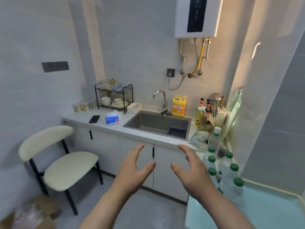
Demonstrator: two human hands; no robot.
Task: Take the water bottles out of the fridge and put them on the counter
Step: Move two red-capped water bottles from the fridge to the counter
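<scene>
Several clear water bottles with green caps [228, 175] stand close together on a pale blue surface [267, 210] at the lower right. A taller clear bottle with a white cap [214, 139] stands behind them near the counter's right end. My left hand [132, 169] and my right hand [191, 169] are held out in front of the cabinet doors, palms facing each other, fingers spread, holding nothing. My right hand is just left of the bottles and does not touch them. No fridge is in view.
A white counter [79, 115] holds a sink [158, 123], dish rack [113, 96], tissue pack [112, 119], phone [94, 119], yellow detergent [178, 106], sauce bottles and knife block [219, 113]. A cream chair [66, 167] stands left, a cardboard box [33, 214] bottom left.
</scene>
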